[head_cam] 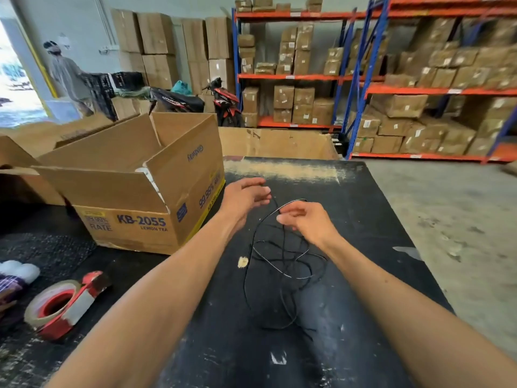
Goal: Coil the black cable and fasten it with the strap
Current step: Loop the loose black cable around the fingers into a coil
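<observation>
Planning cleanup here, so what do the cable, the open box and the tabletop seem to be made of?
Black cable: thin, flexible, likely rubber or plastic jacket; slight sheen where light catches its loops. Open box: brown corrugated cardboard, matte, printed, with a fluted edge on the flaps. Tabletop: black painted or coated board, scuffed; pale patches show through the wear.

The black, scuffed desk [349, 191] carries a tangled black cable [282, 264] at centre, an open cardboard box [134, 191] at left, and a tape dispenser [61, 303] near the left edge.
</observation>
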Demonstrator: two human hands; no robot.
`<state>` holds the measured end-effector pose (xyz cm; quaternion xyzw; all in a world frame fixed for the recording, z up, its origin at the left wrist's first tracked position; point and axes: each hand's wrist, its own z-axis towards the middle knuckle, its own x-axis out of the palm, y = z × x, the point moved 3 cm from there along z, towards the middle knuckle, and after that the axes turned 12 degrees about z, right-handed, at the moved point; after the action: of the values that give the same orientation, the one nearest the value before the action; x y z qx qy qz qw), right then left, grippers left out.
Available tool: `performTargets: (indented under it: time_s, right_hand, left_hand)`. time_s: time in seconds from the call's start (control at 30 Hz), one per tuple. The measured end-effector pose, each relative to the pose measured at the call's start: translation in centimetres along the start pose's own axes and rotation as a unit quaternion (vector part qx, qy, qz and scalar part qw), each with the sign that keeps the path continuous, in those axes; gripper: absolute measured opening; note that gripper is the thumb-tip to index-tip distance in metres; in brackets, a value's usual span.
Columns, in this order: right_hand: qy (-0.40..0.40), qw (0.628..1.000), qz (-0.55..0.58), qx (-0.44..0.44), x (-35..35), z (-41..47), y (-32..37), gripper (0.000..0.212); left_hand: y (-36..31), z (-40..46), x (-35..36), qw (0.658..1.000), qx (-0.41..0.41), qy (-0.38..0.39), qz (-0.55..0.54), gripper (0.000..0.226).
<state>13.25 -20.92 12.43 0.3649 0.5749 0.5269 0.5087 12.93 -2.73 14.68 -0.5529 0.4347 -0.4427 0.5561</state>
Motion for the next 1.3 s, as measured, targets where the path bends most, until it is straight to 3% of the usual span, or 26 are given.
performTargets:
  time_s: [0.1,0.17,0.23,0.27,0.37,0.47,0.57,0.67,0.8,0.97,1.1,1.17,1.23,1.3]
  right_hand:
    - [0.055,0.982,-0.179,0.02,-1.4,-0.7,2.0,0.017]
    - [-0.011,0.975,-0.221,-0.013,-2.6,-0.9,3.8,0.031]
    - [-0.094,0.974,-0.195,-0.068,-3.8,-0.2,5.2,0.034]
    - [-0.092,0.978,-0.173,-0.077,-4.0,0.2,5.7,0.031]
    - [0.028,0.992,-0.108,-0.06,-2.8,1.1,5.7,0.031]
    - [0.021,0.994,0.053,-0.09,-2.0,1.4,5.6,0.03]
    - [0.0,0.988,0.109,-0.11,-1.9,2.4,5.3,0.025]
    - [0.03,0.986,0.113,-0.122,-1.5,3.0,5.2,0.023]
    - [0.07,0.985,0.124,-0.102,0.0,2.9,4.1,0.027]
    - [0.072,0.986,0.127,-0.081,0.5,2.9,2.2,0.047]
    - [0.113,0.978,0.177,-0.011,0.1,2.9,-1.0,0.045]
    - [0.117,0.98,0.164,0.006,-0.3,2.9,-2.5,0.044]
    - [0.081,0.99,0.117,0.02,-0.9,3.3,-3.0,0.046]
    - [0.008,0.998,0.067,0.013,-1.9,4.1,-2.1,0.046]
  left_hand:
    - [-1.1,0.7,0.4,0.998,0.018,-0.03,0.046,0.022]
    - [-2.1,1.2,0.4,0.995,0.033,-0.037,0.084,0.029]
    - [-3.3,1.6,0.6,0.994,0.049,-0.016,0.101,0.035]
    - [-4.0,1.7,0.9,0.994,0.053,0.003,0.092,0.037]
    - [-6.2,1.6,2.5,0.997,0.051,0.049,0.023,0.039]
    - [-7.3,2.2,3.7,0.996,0.046,0.069,-0.028,0.033]
    - [-7.0,2.8,4.1,0.986,0.007,0.16,0.048,0.022]
    - [-6.2,3.3,4.4,0.975,-0.023,0.212,0.066,0.046]
    - [-5.9,4.2,5.3,0.968,-0.039,0.247,0.021,0.061]
    - [-6.1,5.8,5.4,0.952,-0.054,0.295,-0.064,0.088]
    - [-9.8,6.2,3.7,0.913,-0.02,0.337,-0.231,0.088]
    - [-12.4,5.3,3.1,0.884,0.001,0.385,-0.265,0.085]
    - [-14.0,4.0,3.0,0.859,0.003,0.457,-0.231,0.083]
    - [-13.6,2.7,3.0,0.822,-0.028,0.554,-0.13,0.083]
